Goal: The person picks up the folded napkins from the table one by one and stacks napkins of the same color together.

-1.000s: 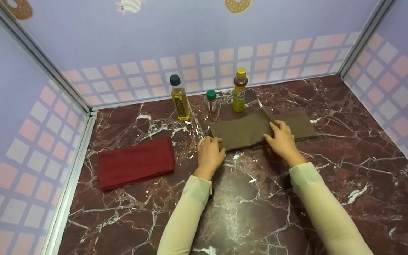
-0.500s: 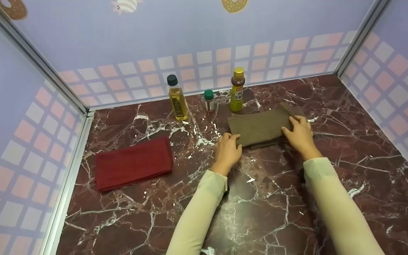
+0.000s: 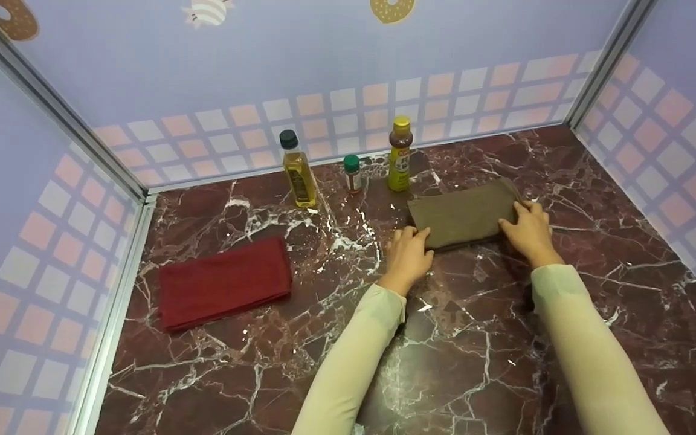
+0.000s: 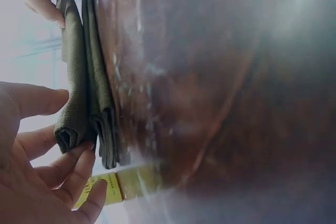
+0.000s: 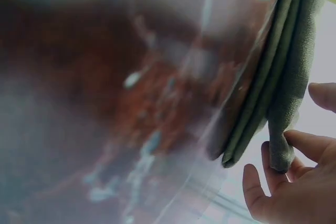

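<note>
A folded olive-brown cloth (image 3: pixel 463 216) lies on the marbled table at centre right. My left hand (image 3: pixel 409 255) holds its left end; the left wrist view shows the fingers (image 4: pixel 79 169) under the fold and the thumb by its upper side. At the opposite end my right hand (image 3: pixel 529 232) pinches the fold, with fingers on both sides of the cloth edge (image 5: pixel 283 153) in the right wrist view. Both wrist views show the upper fold as a thick roll beside the thinner lower layers. Lying flat to the left is a folded dark red cloth (image 3: pixel 225 284).
Behind the cloths stand a dark-capped bottle of yellow oil (image 3: pixel 299 178), a small green-capped jar (image 3: pixel 353 175) and a yellow-capped bottle (image 3: pixel 400 160). Panel walls (image 3: pixel 299 54) close in the marbled table (image 3: pixel 251 374) at the back and sides.
Both hands have moved right, carrying the upper part of the olive-brown cloth over its lower part, which is now mostly covered. The red cloth and the bottles stay in place.
</note>
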Motion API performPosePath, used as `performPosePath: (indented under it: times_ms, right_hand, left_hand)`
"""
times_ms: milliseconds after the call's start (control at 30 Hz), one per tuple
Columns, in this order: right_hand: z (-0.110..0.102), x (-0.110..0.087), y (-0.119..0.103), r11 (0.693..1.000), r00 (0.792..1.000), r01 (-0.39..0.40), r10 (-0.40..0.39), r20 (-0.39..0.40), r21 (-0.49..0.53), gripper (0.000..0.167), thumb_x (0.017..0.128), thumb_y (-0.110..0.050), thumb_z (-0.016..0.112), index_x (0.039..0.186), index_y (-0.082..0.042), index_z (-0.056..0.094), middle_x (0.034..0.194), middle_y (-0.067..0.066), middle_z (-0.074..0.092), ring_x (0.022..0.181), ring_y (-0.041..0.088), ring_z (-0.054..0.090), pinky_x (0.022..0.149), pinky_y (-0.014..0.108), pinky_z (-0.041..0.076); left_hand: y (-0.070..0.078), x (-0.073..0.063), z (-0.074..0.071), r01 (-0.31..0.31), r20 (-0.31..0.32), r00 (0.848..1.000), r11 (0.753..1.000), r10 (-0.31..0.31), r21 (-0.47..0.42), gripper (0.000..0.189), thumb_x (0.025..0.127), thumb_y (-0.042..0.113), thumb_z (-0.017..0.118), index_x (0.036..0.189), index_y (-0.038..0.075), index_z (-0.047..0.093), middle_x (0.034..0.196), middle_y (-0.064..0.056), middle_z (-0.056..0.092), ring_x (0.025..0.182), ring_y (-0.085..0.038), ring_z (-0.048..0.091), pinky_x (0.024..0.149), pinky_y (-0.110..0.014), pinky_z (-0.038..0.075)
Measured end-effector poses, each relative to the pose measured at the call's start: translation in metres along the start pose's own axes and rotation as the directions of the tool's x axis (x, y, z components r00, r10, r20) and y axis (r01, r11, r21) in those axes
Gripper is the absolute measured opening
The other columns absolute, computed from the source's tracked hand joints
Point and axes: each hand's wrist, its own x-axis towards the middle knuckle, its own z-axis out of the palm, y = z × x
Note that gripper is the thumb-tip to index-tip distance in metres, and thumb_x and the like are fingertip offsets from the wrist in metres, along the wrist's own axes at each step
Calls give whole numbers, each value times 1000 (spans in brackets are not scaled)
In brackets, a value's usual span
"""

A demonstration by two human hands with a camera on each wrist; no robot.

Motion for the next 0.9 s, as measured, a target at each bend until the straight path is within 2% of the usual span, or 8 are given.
performPosePath:
  times_ms: [233, 567, 767, 900]
  right_hand:
    - [3, 2, 6, 1000, 1000, -26, 26, 17, -18, 68, 99, -26, 53, 150, 11, 27, 153, 32, 18, 136, 53, 20, 104, 66, 22]
    - [3, 1, 7, 991, 991, -77, 89, 103, -112, 73, 101, -37, 49, 152, 6, 23, 152, 36, 14, 136, 55, 15, 101, 69, 20]
    - [3, 1, 6, 991, 990, -79, 91, 112, -108, 73, 101, -39, 48, 153, 5, 24, 152, 37, 14, 136, 56, 15, 101, 70, 19]
    - [3, -1, 5, 990, 989, -84, 97, 109, -112, 73, 101, -40, 47, 155, 1, 21, 155, 35, 9, 138, 57, 13, 102, 72, 18]
  left_hand:
    - [-3, -2, 3, -27, 80, 997, 998, 22, 50, 65, 95, 32, 65, 153, 20, 39, 145, -4, 49, 133, -23, 40, 106, -47, 36]
    - [-3, -5, 2, 5, 184, 983, 997, -19, 73, 74, 96, 43, 61, 158, 21, 27, 157, -6, 36, 145, -25, 28, 114, -52, 25]
    - [-4, -7, 3, 28, 228, 973, 999, -35, 35, 79, 97, 46, 59, 160, 22, 18, 162, -9, 24, 149, -27, 21, 118, -53, 16]
    - [-10, -10, -3, 44, 215, 976, 999, -37, -26, 81, 98, 49, 55, 161, 20, 14, 164, -10, 17, 151, -28, 15, 118, -54, 14]
